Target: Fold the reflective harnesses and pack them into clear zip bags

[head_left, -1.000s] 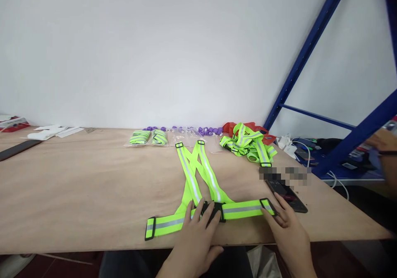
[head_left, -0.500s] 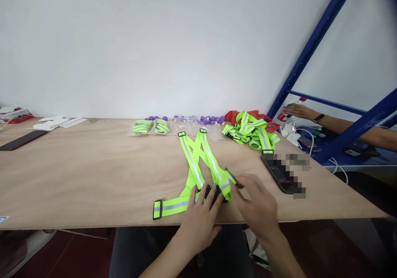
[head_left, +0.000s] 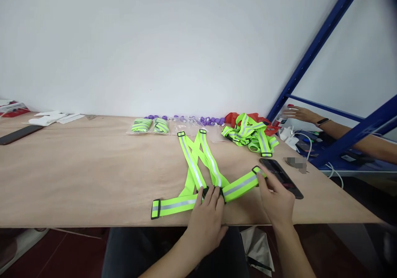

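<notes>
A neon-green reflective vest harness (head_left: 192, 162) with grey stripes lies on the table, its two upper straps crossed and pointing away from me. My left hand (head_left: 207, 216) rests flat with fingers stretched over the black centre piece near the table's front edge, hiding most of it. To the right, my right hand (head_left: 277, 199) pinches the end of the right side strap (head_left: 240, 187) by its black slider buckle (head_left: 257, 170), drawing it out straight and slightly raised. The left side strap (head_left: 178, 203) lies flat, ending in another black buckle (head_left: 155, 209).
Behind are bagged harnesses (head_left: 142, 125), purple rolls (head_left: 207, 121) and a pile of green straps (head_left: 248, 131) by red material. A phone (head_left: 281, 177) lies near my right hand. A blue metal frame (head_left: 313, 55) and another person's arm (head_left: 341, 133) are at right.
My right hand has moved right, pulling the side strap from a folded bunch to outstretched. My left hand stays on the centre piece. The other person's arm has shifted slightly.
</notes>
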The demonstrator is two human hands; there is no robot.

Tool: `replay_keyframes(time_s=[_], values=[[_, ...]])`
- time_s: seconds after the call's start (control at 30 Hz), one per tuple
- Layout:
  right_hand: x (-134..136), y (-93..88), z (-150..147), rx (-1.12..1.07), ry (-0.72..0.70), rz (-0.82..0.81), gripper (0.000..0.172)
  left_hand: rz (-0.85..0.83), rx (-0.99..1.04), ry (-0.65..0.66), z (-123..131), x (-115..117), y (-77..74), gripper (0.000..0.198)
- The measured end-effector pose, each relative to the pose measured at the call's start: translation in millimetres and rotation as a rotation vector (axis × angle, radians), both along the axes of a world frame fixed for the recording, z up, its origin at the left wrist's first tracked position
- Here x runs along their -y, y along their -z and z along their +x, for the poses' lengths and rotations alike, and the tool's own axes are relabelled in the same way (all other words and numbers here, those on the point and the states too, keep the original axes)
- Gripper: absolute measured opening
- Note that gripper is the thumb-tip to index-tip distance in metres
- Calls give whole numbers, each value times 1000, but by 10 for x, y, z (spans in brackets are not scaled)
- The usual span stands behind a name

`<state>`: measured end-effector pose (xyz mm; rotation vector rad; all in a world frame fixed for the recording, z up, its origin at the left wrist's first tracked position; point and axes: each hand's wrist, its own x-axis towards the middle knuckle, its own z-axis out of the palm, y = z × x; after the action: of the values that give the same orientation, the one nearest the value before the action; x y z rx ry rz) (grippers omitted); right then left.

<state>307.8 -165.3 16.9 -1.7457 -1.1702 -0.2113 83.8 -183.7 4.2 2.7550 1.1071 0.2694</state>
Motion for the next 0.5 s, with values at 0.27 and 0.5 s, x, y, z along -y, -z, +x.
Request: replay_keyframes(time_s=[0.27,0.5], values=[[37,196,104,-164,-15,-109,60,74,1,-51,87,50,141,79],[48,238,194,-402,0,-136,53,151,13,-55,196,80,196,71]])
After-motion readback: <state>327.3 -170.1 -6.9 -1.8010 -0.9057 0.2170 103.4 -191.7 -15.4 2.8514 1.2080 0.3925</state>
